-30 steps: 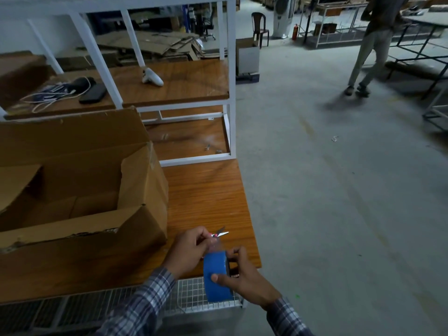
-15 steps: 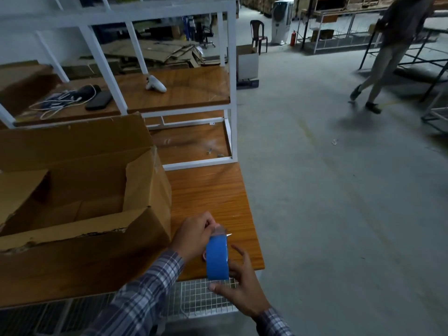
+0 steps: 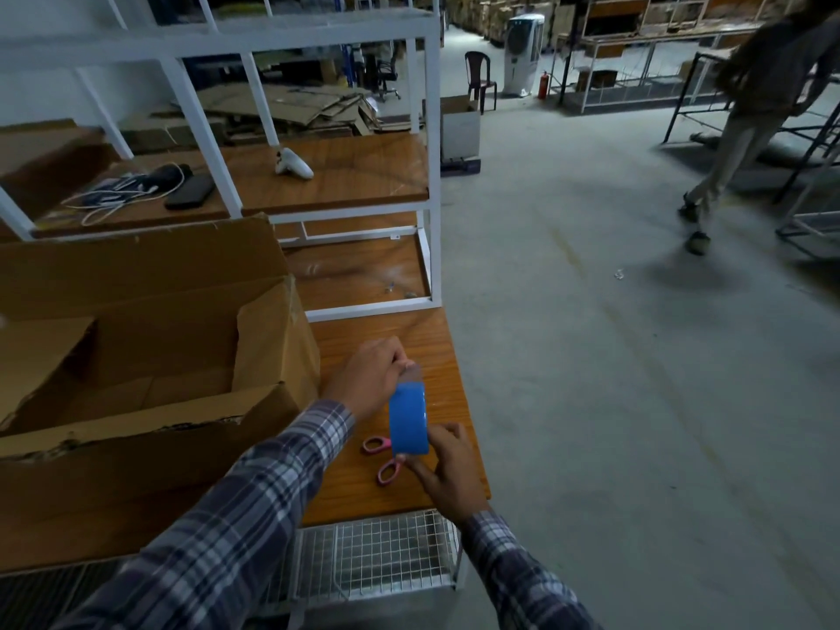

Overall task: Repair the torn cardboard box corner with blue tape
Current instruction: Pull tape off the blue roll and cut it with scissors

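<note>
An open cardboard box (image 3: 150, 466) stands on the wooden table (image 3: 436, 356), its front top edge ragged and torn near the right corner (image 3: 227, 421). Just right of that corner, my right hand (image 3: 452, 470) grips a blue tape roll (image 3: 409, 418) from below and holds it upright above the table. Over the roll's top, my left hand (image 3: 370, 379) pinches the loose tape end. Pink-handled scissors (image 3: 385, 461) lie on the table under the roll, partly hidden by it.
A white metal shelf frame (image 3: 434, 175) rises behind the box, with cables, a phone (image 3: 191, 191) and a white controller (image 3: 293, 165) on its wooden shelf. A wire basket (image 3: 386, 552) hangs at the table's near edge. A person (image 3: 745, 129) walks across the concrete floor, far right.
The scissors that were by my left hand now lie on the table. My left hand has moved to the tape end on top of the roll. The person in the background has walked on.
</note>
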### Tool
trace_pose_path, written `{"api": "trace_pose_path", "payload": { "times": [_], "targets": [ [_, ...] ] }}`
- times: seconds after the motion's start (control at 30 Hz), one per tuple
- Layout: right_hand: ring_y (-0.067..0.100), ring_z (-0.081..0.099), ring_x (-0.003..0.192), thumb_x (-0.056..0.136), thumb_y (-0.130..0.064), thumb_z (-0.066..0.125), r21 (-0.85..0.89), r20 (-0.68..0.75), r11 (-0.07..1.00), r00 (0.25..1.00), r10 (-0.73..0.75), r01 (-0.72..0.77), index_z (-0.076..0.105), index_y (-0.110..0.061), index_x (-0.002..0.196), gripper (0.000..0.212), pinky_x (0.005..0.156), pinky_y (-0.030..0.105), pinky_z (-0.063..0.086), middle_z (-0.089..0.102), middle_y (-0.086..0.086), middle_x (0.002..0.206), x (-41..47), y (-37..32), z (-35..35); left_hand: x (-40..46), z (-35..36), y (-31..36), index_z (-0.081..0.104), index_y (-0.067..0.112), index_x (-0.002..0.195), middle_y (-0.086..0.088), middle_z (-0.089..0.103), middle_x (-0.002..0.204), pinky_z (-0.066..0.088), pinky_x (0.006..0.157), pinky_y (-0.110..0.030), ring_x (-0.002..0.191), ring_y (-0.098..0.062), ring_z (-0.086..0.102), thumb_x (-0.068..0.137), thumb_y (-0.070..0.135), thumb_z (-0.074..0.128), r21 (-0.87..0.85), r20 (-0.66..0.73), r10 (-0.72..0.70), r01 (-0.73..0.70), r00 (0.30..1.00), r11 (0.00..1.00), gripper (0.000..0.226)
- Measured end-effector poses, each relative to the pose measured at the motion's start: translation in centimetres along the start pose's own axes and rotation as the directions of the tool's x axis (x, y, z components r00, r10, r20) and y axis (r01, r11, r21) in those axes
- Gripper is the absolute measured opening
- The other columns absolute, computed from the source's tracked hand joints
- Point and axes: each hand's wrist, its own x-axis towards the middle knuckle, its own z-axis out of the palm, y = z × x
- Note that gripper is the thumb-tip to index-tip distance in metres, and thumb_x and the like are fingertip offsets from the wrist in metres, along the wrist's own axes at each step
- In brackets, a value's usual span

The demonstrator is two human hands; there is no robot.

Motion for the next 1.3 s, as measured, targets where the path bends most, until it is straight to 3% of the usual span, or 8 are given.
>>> {"api": "trace_pose_path", "payload": {
  "times": [0.13, 0.3, 0.47, 0.63, 0.8, 1.03, 1.2, 1.3],
  "targets": [
    [0.008, 0.046, 0.09, 0.096, -0.049, 0.074, -0.061, -0.009, 0.998, 0.999, -0.031, 0.031, 0.058, -0.035, 0.098, 0.02, 0.075, 0.012, 0.032, 0.049, -0.03, 0.087, 0.1, -0.2, -0.4, 0.2, -0.5, 0.3, 0.061, 0.021, 0.094, 0.016, 0.053, 0.088, 0.043, 0.074, -0.026, 0.083, -0.001, 0.049, 0.107, 0.032, 0.059, 0.051, -0.004, 0.035, -0.035, 0.999, 0.998, 0.017],
    [0.006, 0.049, 0.091, 0.098, -0.05, 0.071, 0.007, 0.035, 0.999, 0.998, 0.044, -0.044, 0.061, -0.04, 0.104, 0.015, 0.074, 0.019, 0.037, 0.055, -0.03, 0.092, 0.3, -0.4, 0.0, 0.3, -0.8, 0.6, 0.06, 0.022, 0.094, 0.015, 0.05, 0.089, 0.034, 0.069, -0.019, 0.088, -0.009, 0.049, 0.108, 0.031, 0.058, 0.082, -0.013, 0.031, -0.03, 0.999, 0.996, 0.016],
    [0.013, 0.058, 0.098, 0.097, -0.049, 0.071, 0.058, 0.041, 0.996, 0.997, 0.058, -0.061, 0.068, -0.027, 0.114, 0.028, 0.079, 0.028, 0.049, 0.068, -0.011, 0.104, 1.9, -1.0, -0.5, 1.2, -1.8, 1.2, 0.063, 0.012, 0.095, -0.002, 0.062, 0.095, 0.049, 0.08, -0.038, 0.092, -0.02, 0.055, 0.106, 0.028, 0.062, 0.128, -0.072, 0.066, -0.056, 0.995, 0.99, 0.02],
    [0.012, 0.064, 0.096, 0.097, -0.044, 0.074, 0.087, 0.05, 0.995, 0.998, 0.041, -0.045, 0.069, -0.022, 0.114, 0.028, 0.079, 0.031, 0.054, 0.071, -0.006, 0.103, 3.3, -1.7, -1.4, 1.6, -3.2, 2.2, 0.065, 0.012, 0.098, -0.004, 0.063, 0.096, 0.045, 0.078, -0.038, 0.092, -0.021, 0.055, 0.107, 0.03, 0.062, 0.183, -0.103, 0.087, -0.067, 0.991, 0.981, 0.021],
    [-0.018, 0.06, 0.091, 0.098, -0.029, 0.077, 0.125, 0.075, 0.991, 0.997, 0.028, -0.038, 0.07, -0.014, 0.121, 0.028, 0.075, 0.006, 0.046, 0.065, -0.023, 0.099, 3.0, -2.4, -2.5, 1.0, -3.4, 2.6, 0.065, 0.012, 0.099, -0.004, 0.063, 0.096, 0.049, 0.077, -0.041, 0.091, -0.022, 0.057, 0.106, 0.03, 0.063, 0.206, -0.118, 0.085, -0.059, 0.989, 0.977, 0.019],
    [0.002, 0.067, 0.086, 0.101, -0.045, 0.069, 0.164, 0.111, 0.973, 0.983, 0.147, -0.164, 0.069, -0.028, 0.111, 0.02, 0.075, 0.025, 0.055, 0.073, -0.01, 0.098, -0.4, -2.8, -2.4, -1.6, -3.0, 3.5, 0.064, 0.01, 0.099, -0.006, 0.064, 0.095, 0.044, 0.074, -0.038, 0.088, -0.023, 0.058, 0.106, 0.027, 0.063, 0.182, -0.155, 0.115, -0.086, 0.981, 0.98, 0.018],
    [0.022, 0.074, 0.086, 0.096, -0.065, 0.061, 0.12, 0.067, 0.951, 0.958, 0.279, -0.285, 0.072, -0.021, 0.113, 0.049, 0.074, 0.048, 0.061, 0.078, 0.001, 0.097, -4.3, -2.5, -1.6, -3.0, -3.8, 4.8, 0.069, 0.006, 0.098, -0.014, 0.073, 0.1, 0.054, 0.08, -0.045, 0.093, -0.03, 0.066, 0.104, 0.025, 0.069, 0.177, -0.045, 0.225, -0.214, 0.973, 0.961, 0.02],
    [0.021, 0.071, 0.075, 0.101, -0.059, 0.06, 0.114, 0.059, 0.962, 0.969, 0.241, -0.246, 0.074, -0.015, 0.102, 0.046, 0.062, 0.035, 0.057, 0.076, 0.003, 0.086, -5.1, -4.3, -1.3, -3.6, -3.6, 4.5, 0.066, 0.008, 0.095, -0.014, 0.073, 0.102, 0.043, 0.075, -0.037, 0.094, -0.031, 0.066, 0.103, 0.023, 0.07, 0.161, -0.063, 0.259, -0.247, 0.964, 0.956, 0.017]
  ]
}}
